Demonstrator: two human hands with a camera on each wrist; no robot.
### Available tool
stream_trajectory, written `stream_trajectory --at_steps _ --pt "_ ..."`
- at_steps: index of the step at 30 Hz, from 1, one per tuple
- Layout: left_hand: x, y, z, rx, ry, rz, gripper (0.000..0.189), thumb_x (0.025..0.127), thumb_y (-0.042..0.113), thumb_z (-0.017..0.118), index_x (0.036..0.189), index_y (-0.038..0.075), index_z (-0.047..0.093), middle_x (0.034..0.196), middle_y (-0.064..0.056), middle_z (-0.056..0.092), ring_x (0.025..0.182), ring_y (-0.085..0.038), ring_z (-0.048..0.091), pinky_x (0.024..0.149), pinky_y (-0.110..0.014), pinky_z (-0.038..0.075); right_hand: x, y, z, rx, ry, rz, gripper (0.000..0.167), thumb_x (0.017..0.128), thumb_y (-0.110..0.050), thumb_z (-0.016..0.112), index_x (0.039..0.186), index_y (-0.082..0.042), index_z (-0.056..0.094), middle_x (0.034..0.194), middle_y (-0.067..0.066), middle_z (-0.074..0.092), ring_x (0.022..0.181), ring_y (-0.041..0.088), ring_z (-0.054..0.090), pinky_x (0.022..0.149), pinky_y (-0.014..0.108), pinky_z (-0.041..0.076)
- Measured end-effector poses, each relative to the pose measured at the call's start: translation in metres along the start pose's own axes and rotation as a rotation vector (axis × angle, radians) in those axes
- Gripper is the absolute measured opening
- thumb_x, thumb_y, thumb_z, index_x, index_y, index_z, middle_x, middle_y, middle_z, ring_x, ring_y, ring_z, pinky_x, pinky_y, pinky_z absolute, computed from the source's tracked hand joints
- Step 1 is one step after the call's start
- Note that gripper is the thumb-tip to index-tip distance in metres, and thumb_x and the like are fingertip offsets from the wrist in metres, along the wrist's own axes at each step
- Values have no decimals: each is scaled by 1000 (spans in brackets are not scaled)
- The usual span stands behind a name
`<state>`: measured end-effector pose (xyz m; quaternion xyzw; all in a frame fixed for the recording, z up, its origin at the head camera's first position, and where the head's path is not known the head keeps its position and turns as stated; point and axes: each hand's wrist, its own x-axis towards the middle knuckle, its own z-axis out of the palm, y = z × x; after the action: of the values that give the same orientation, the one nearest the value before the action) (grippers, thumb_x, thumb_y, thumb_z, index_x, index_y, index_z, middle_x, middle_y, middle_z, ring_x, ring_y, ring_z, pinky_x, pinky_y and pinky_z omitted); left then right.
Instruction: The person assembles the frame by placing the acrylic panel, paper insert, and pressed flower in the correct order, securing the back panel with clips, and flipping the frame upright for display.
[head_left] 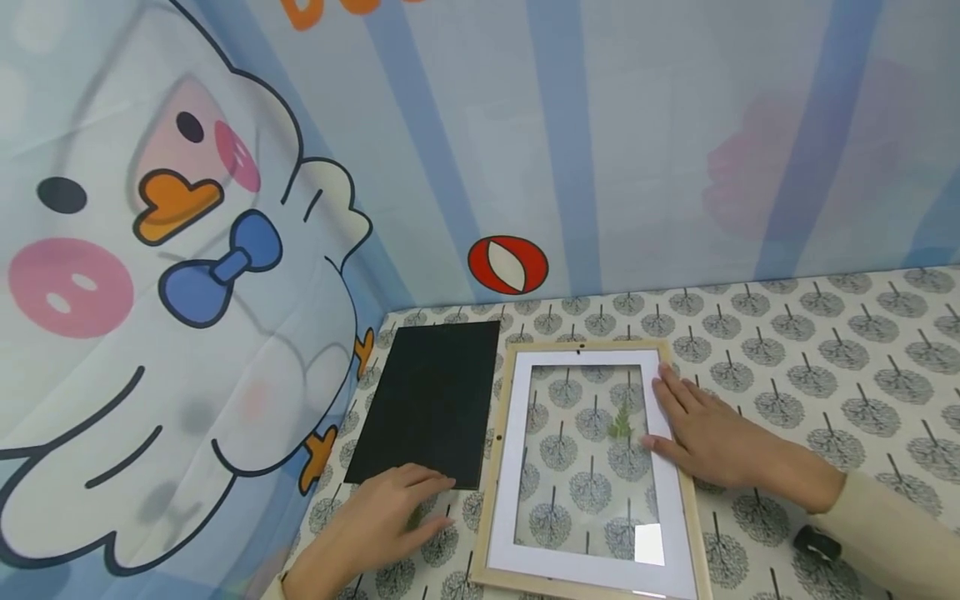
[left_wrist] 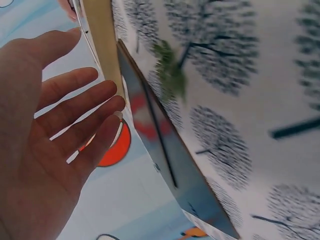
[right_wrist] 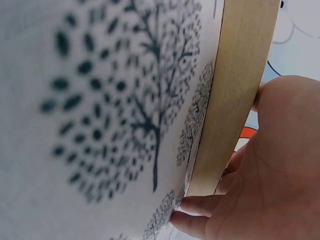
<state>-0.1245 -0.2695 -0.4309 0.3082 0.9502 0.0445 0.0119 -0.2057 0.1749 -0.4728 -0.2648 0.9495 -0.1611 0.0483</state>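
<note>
A light wooden picture frame [head_left: 493, 467] lies flat, with a white mat [head_left: 512, 458] and a clear pane that reflects light. A green fern sprig [head_left: 621, 421] shows in the pane's right part. Over the frame's right side rests my right hand [head_left: 708, 433], fingers straight; in the right wrist view it lies against the wooden edge [right_wrist: 235, 90]. To the left is a black rectangular board [head_left: 435, 400]. My left hand [head_left: 390, 508] is at its near edge, fingers spread and relaxed, holding nothing. Another green sprig [left_wrist: 170, 70] lies on the cloth near the board.
The table has a white cloth [head_left: 885, 367] printed with grey trees. A fabric backdrop [head_left: 637, 150] with a cartoon bird [head_left: 247, 367] stands behind and at the left. A small black object [head_left: 817, 543] is beside my right wrist.
</note>
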Motion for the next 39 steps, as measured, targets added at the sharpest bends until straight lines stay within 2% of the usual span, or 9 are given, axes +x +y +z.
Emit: stream_trajectory --at_steps 5,10,16,22,26,31,39 --pt "-10 -3 2 9 -17 -49 41 101 49 69 128 19 76 121 4 76 109 -13 71 88 -35 63 -1 0 -1 4 0 1 89 109 -54 48 160 14 23 170 37 9 155 60 20 126 69 25" --pt "-18 -9 5 8 -42 -72 39 98 50 71 123 21 77 115 6 77 102 -12 71 85 -35 63 -1 0 -3 7 -1 0 90 109 -55 48 161 14 23 170 37 8 155 60 20 126 69 25" --pt "-24 -16 7 -39 -89 -116 34 95 51 76 113 23 78 110 9 74 99 -10 68 81 -33 61 -2 -1 -4 12 6 1 89 109 -53 49 160 15 23 170 38 9 155 60 19 126 69 24" --pt "-30 -16 9 -70 -114 -145 31 93 46 80 113 22 79 110 8 73 97 -10 69 78 -30 61 -2 -2 -3 13 12 -10 89 109 -53 50 159 16 24 169 38 10 155 60 19 126 68 25" --pt "-32 -17 11 -79 -110 -137 25 91 33 82 111 19 80 108 7 74 94 -9 70 75 -28 60 -2 -2 -1 5 17 -10 89 108 -53 50 159 16 25 169 38 11 154 60 20 126 69 25" --pt "-33 -17 12 -91 -87 -132 17 91 22 80 108 17 81 106 7 74 91 -6 70 73 -25 60 -1 -2 -1 2 17 -10 89 108 -53 50 159 16 25 170 38 10 155 59 20 126 68 25" --pt "-30 -17 11 -109 -37 -127 14 93 16 80 107 18 82 105 6 76 91 -7 71 71 -22 59 -1 -2 -2 9 17 -13 88 109 -52 51 159 16 25 169 38 11 155 58 20 126 68 24"
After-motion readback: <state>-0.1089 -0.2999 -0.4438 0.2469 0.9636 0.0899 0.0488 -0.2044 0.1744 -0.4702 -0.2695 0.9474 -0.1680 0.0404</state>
